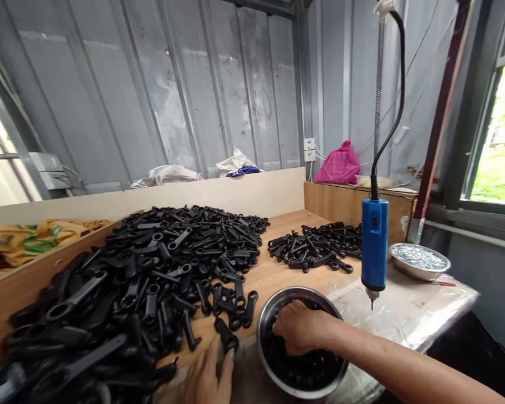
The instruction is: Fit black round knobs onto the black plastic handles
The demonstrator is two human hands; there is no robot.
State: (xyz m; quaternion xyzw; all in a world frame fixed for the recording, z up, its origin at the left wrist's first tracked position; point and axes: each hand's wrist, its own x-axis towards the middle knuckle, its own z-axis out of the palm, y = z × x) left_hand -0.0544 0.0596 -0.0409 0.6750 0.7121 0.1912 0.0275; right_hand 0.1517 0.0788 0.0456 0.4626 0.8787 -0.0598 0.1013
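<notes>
- My left hand (208,377) lay flat at the bench's near edge, fingertips on a black handle (226,338), gripping nothing.
- My right hand (298,328) reached into the steel bowl (264,326) of small black parts, fingers curled; I couldn't tell what it held.
- Behind, the big pile of handles (160,275) covered the bench (273,275).
- A blue screwdriver (374,247) hung near the right edge, beside a dish of screws (419,260).

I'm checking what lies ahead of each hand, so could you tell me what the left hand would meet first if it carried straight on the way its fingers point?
The left hand points away, fingertips already at a black plastic handle piece; beyond lies the large pile. Depth is unclear.
</notes>
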